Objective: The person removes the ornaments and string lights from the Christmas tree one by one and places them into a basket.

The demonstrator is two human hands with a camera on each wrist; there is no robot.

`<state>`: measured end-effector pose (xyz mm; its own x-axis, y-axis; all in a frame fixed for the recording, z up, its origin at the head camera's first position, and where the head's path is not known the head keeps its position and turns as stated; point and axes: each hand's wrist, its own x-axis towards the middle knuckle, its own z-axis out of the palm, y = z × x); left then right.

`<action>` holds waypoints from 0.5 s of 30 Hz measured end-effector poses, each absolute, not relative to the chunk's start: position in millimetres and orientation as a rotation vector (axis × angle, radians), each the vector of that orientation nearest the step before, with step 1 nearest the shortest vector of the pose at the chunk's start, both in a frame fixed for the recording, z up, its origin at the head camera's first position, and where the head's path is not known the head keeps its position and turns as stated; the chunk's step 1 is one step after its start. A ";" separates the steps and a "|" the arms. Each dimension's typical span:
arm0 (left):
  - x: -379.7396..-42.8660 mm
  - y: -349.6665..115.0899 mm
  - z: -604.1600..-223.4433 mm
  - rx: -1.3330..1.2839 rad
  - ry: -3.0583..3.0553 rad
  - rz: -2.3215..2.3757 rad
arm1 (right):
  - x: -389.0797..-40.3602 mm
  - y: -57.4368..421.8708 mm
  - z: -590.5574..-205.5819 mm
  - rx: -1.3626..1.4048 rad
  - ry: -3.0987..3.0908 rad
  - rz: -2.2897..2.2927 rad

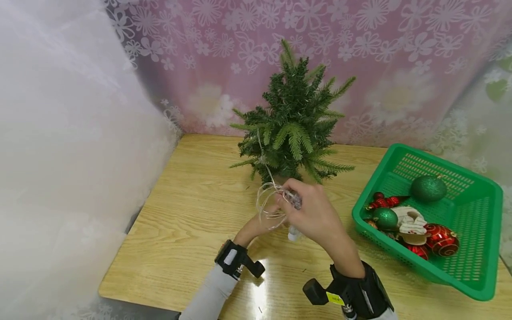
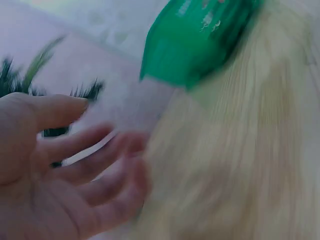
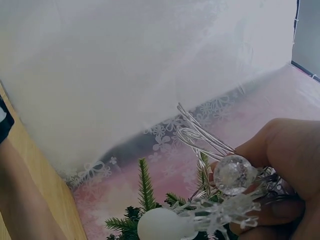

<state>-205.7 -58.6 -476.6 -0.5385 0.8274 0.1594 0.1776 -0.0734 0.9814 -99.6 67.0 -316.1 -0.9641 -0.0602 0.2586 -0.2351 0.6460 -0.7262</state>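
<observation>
My right hand (image 1: 314, 213) grips a bundle of string lights (image 3: 234, 174), fingers and thumb pinched round it. Loops of thin silvery wire (image 3: 200, 137) stick out past the thumb. A clear crackled ball and a white ball (image 3: 162, 225) hang from the bundle in the right wrist view. One strand runs up to the small artificial Christmas tree (image 1: 296, 120) and lies against its left branches. Partly hidden behind the right hand, my left hand (image 1: 260, 224) is close to the wire loops. Its fingers look loosely bent and apart in the blurred left wrist view, with nothing gripped.
To the right stands a green plastic basket (image 1: 476, 222) holding green balls (image 1: 429, 188), red patterned balls (image 1: 442, 240) and other ornaments. The wooden table (image 1: 180, 222) meets a pink flowered curtain (image 1: 224, 66) behind the tree and a white sheet (image 1: 80, 133) on the left.
</observation>
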 end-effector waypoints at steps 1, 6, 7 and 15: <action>-210.4 -66.4 -481.6 1.097 1.864 1.560 | -100.0 67.0 -317.3 0.244 -2.648 1.213; -244.6 -105.2 -484.0 0.544 1.920 1.763 | -100.3 64.5 -323.2 0.227 -2.643 1.237; -252.7 -111.9 -476.4 0.429 1.898 1.857 | -99.9 63.9 -324.5 0.217 -2.649 1.249; -312.8 -128.4 -391.4 0.305 2.010 2.133 | -98.0 62.8 -330.2 0.180 -2.630 1.278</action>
<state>-312.8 -128.4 -391.4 -0.9599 0.2799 0.0162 -0.0005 -0.0595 0.9982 -98.0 62.8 -330.2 -0.9702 -0.0174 0.2417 -0.2007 0.6164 -0.7614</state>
